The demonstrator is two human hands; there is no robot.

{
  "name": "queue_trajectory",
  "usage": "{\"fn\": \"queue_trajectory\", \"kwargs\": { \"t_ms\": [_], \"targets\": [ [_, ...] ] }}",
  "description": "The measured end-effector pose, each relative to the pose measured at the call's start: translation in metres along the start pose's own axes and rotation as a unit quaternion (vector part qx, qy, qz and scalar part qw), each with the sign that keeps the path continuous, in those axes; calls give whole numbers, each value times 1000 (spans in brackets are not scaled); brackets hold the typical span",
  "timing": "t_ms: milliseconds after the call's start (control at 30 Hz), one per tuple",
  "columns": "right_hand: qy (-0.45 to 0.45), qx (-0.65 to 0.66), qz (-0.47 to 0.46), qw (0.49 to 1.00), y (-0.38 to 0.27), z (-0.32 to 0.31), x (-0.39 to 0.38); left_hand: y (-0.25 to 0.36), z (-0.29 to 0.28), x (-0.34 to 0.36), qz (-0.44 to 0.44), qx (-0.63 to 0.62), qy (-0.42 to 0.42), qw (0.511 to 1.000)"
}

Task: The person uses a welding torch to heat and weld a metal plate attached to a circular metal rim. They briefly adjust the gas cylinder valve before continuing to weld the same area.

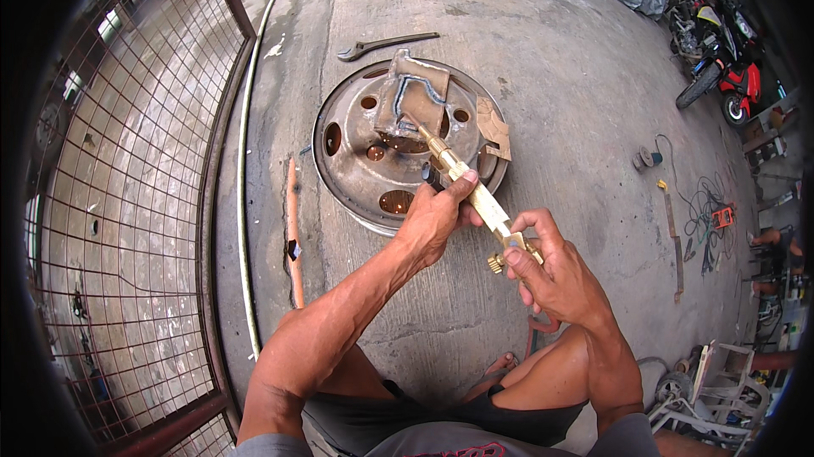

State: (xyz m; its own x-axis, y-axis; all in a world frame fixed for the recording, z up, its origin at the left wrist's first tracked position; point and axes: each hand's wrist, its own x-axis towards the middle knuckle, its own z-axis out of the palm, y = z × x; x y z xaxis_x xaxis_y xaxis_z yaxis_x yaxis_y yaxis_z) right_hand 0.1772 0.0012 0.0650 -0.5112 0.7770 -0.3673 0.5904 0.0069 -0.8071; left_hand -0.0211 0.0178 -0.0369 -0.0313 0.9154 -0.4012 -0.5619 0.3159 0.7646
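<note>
Left hand [431, 218] wrapped round the front of a brass torch [482, 201], with a small dark piece [427, 174] at the fingers, kind unclear. Right hand [549, 272] narrow, thumb and fingers pinched on the rear of the torch, near a knob [495, 264]. Nozzle [414, 122] at the near edge of a rusty plate [426, 101]; touching or just short of it, impossible to tell. Plate on top of a wheel [346, 175], with a bluish-grey line across its face. In the wheel's holes, orange specks, perhaps sparks. On the wheel's right side, cardboard [493, 128]; beyond the wheel, a wrench [390, 44]. Off to the left, an orange pipe [293, 220], a pale hose [244, 203] and a mesh gate [136, 228].

Possible trouble, by judgement: fire in the cardboard from stray sparks; burns on ungloved hands or a bare foot [501, 365] from hot droplets; a slip of the plate after a nudge; an upset flame from an accidental turn of the knob.

Writing: reddish lettering on the grey shirt [398, 438], cut off by the lower edge; no label legible elsewhere.
</note>
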Motion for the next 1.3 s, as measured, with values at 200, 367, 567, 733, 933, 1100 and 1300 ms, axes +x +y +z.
{"fn": "queue_trajectory", "kwargs": {
  "t_ms": [200,367,567,733,933,1100,1300],
  "targets": [
    [1,4,5,1000,-1,1,0,-1,-1,-1,-18,4,9,1000],
    [-4,3,9,1000,1,1,0,-3,-2,0,-13,-2,0,1000],
    [-6,11,7,1000,2,1,1,-1,0,-2,-16,6,1,1000],
    [-7,7,21,1000,2,1,1,-1,1,-3,-19,12,6,1000],
    [-2,1,20,1000,2,1,0,-1,0,-2,-16,13,6,1000],
    [-1,7,17,1000,3,3,2,-1,0,-2,-17,10,14,1000],
    [12,30,28,999,5,6,5,2,0,1,-5,27,4,1000]
  ]
}}
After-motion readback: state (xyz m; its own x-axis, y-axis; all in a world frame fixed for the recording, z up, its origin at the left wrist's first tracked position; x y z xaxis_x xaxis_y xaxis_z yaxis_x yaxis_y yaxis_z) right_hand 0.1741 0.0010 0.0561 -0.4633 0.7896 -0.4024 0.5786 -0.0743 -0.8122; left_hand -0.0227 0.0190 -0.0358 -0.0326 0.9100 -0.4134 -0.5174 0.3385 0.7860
